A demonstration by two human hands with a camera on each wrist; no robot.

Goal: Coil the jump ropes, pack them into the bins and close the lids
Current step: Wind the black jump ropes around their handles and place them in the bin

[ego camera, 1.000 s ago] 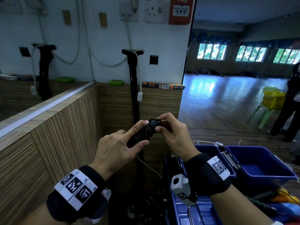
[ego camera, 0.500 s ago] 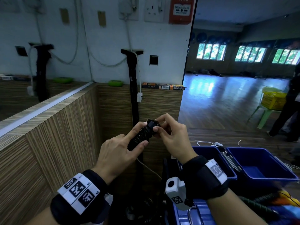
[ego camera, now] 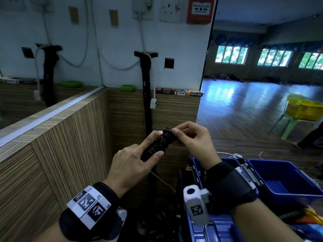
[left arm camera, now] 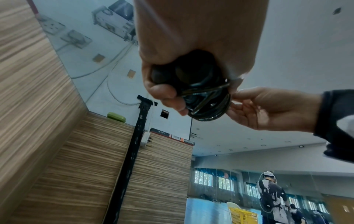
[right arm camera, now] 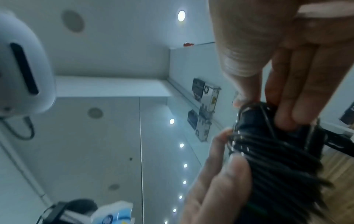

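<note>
A black jump rope point(ego camera: 158, 143), its cord wound tightly round the handles, is held up in front of the wooden partition. My left hand point(ego camera: 138, 159) grips the lower part of the bundle point(left arm camera: 203, 94), index finger and thumb lying along it. My right hand point(ego camera: 188, 137) pinches the cord at the top end point(right arm camera: 254, 112) of the bundle. An open blue bin point(ego camera: 286, 182) stands low on the right, with a blue lid point(ego camera: 213, 229) below my right wrist.
A striped wooden partition point(ego camera: 70, 137) runs along the left and behind the hands, with a black strap point(ego camera: 146, 95) hanging on it. More ropes point(ego camera: 300, 215) lie at the lower right. A yellow basket point(ego camera: 304, 109) sits on a green chair; a person's legs point(ego camera: 311, 138) show beyond it.
Both hands have stayed on the bundle and barely shifted. The right fingers moved up from the side of the handle end to pinch the cord at its tip.
</note>
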